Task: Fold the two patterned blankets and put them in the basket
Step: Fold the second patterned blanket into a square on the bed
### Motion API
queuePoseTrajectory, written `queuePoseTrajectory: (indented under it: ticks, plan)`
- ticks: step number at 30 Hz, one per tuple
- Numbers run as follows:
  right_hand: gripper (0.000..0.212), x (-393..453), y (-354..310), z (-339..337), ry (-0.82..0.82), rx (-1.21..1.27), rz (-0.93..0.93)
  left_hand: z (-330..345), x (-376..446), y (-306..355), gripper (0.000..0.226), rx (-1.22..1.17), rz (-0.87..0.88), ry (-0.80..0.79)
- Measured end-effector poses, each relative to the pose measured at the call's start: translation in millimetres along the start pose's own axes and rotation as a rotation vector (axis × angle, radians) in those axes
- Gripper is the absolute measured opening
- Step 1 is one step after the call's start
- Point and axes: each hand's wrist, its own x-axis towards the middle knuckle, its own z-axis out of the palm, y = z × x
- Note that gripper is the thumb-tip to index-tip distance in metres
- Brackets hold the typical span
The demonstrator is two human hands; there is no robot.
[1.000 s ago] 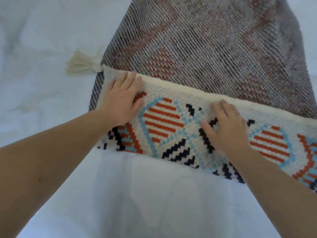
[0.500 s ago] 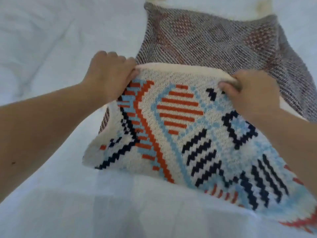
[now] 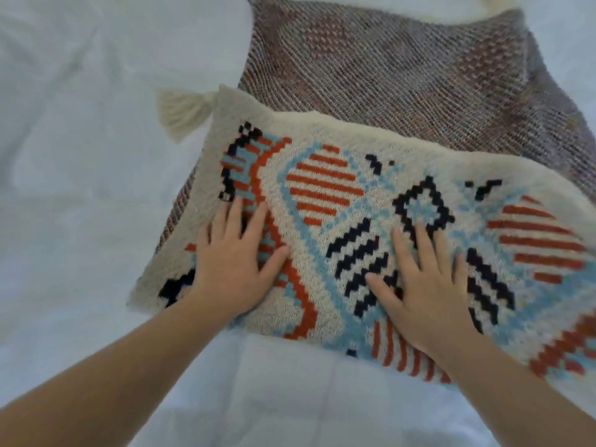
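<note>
A cream knitted blanket (image 3: pixel 325 195) with orange, blue and black patterns lies on a white sheet. Its near part is folded over, pattern side up, onto its muted reddish-grey reverse side (image 3: pixel 403 66). A cream tassel (image 3: pixel 182 112) sticks out at the fold's left corner. My left hand (image 3: pixel 232 262) presses flat on the left of the folded part, fingers spread. My right hand (image 3: pixel 425 279) lies flat on the folded part further right, fingers spread. Neither hand grips the fabric. No second blanket or basket is in view.
A wrinkled white bedsheet (image 3: pixel 74 156) covers the whole surface around the blanket. The blanket runs off the frame at the right and top edges.
Both hands carried the near edge of the blanket away from me, laid it down as a wider fold, let go, and now rest flat on it.
</note>
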Motion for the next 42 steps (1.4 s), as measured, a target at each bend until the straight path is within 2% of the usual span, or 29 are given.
queuePoseTrajectory:
  ticks: [3,8,14,20,22,27,30,32,34,38,40,42]
  plan:
    - [0.086,14.5,-6.3,-4.6,0.045,-0.006,-0.038,1.4,4.1,-7.7,0.086,0.019,-0.059,0.041]
    - [0.089,36.2,-46.5,-11.6,0.048,-0.002,-0.189,-5.9,30.2,-5.4,0.082,0.066,0.119,0.074]
    - [0.088,35.6,-57.9,-3.6,0.031,-0.038,-0.180,-6.4,18.2,-28.7,0.086,-0.023,-0.050,0.068]
    - [0.093,5.4,-82.8,0.7,-0.028,-0.047,-0.335,-5.5,-16.1,-57.4,0.079,-0.199,-0.234,0.169]
    - [0.097,2.5,-89.3,2.0,-0.059,-0.065,-0.342,-7.2,-15.8,-61.4,0.077,-0.237,-0.255,0.170]
    - [0.105,-5.8,-98.0,2.0,-0.104,-0.120,-0.401,-16.3,-17.4,-65.7,0.073,-0.144,-0.216,0.120]
    - [0.108,-19.3,-103.5,8.6,-0.104,-0.136,-0.494,-17.9,-30.2,-71.1,0.074,-0.217,-0.230,0.118]
    - [0.103,-25.7,-106.1,15.8,-0.079,-0.152,-0.519,-19.0,-42.2,-77.5,0.073,-0.302,-0.253,0.115]
    - [0.091,-28.0,-109.8,21.4,-0.042,-0.169,-0.501,-19.8,-54.6,-86.2,0.064,-0.423,-0.317,0.058]
    - [0.072,-30.6,-119.7,16.8,-0.054,-0.207,-0.462,-16.8,-71.0,-99.3,0.024,-0.787,-0.388,-0.070]
    - [0.069,-35.3,-122.8,14.0,-0.091,-0.209,-0.479,-20.3,-76.6,-108.6,0.016,-0.782,-0.371,-0.104]
    - [0.071,-45.0,-126.0,12.3,-0.130,-0.209,-0.509,-26.2,-84.5,-119.7,0.018,-0.605,-0.317,-0.129]
